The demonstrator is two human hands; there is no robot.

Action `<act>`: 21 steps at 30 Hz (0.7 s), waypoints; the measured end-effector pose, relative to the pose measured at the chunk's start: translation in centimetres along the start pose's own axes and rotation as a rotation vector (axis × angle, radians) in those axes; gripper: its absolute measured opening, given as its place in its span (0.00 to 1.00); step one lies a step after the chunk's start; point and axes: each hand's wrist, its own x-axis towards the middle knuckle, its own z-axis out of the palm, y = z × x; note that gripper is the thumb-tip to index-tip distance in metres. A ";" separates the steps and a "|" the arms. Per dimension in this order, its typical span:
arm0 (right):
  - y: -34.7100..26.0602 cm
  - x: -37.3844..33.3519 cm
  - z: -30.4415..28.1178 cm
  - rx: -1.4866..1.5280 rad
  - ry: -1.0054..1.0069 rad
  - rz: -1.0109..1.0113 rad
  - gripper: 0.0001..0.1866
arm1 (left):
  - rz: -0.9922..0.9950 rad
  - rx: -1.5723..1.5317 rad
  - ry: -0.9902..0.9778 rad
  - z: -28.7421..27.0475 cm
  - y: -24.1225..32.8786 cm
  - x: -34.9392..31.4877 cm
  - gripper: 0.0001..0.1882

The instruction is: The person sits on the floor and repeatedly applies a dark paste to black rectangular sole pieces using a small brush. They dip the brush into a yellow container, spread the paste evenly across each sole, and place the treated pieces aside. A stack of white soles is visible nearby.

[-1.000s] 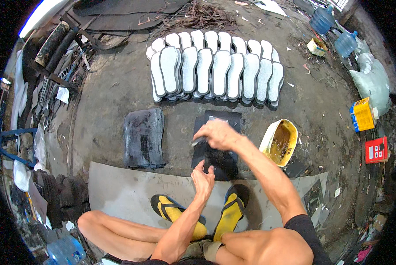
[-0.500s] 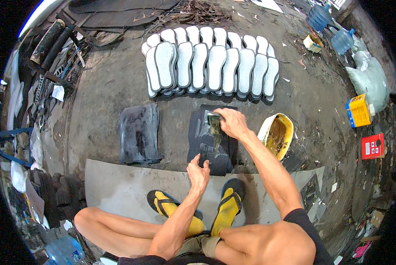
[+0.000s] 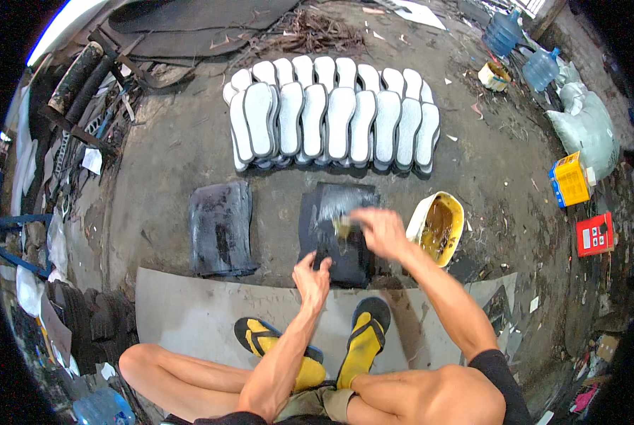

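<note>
A stack of black rectangular sheets [image 3: 354,268] lies in front of me, its top smeared with a wet, shiny coat. My right hand [image 3: 380,232] is closed around a flat yellowish spreader [image 3: 341,227], whose blade meets the top sheet; motion blurs it. At the near left of that stack, my left hand [image 3: 311,280] rests on the top sheet, thumb and forefinger apart. To the right stands a white tub [image 3: 417,219] holding brown, glue-like stuff. Left of the stack lies another pile of dark sheets [image 3: 220,228] with a streaked, glossy surface.
Rows of white-topped, dark-edged shoe soles [image 3: 341,124] lie beyond the sheets. A grey mat [image 3: 203,301] is under my sandalled feet. On the right are a yellow-and-blue box [image 3: 569,180], a red box [image 3: 594,235] and a pale sack [image 3: 587,131]. Scraps and rolls clutter the left.
My right hand and the spreader have come nearer to me across the top sheet. The shiny coat now covers more of its far part. My left hand stays at the near left.
</note>
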 end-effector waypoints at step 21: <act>-1.3 -0.4 0.6 0.021 -0.119 0.338 0.19 | 0.072 -0.032 0.040 0.7 -3.2 -2.2 0.20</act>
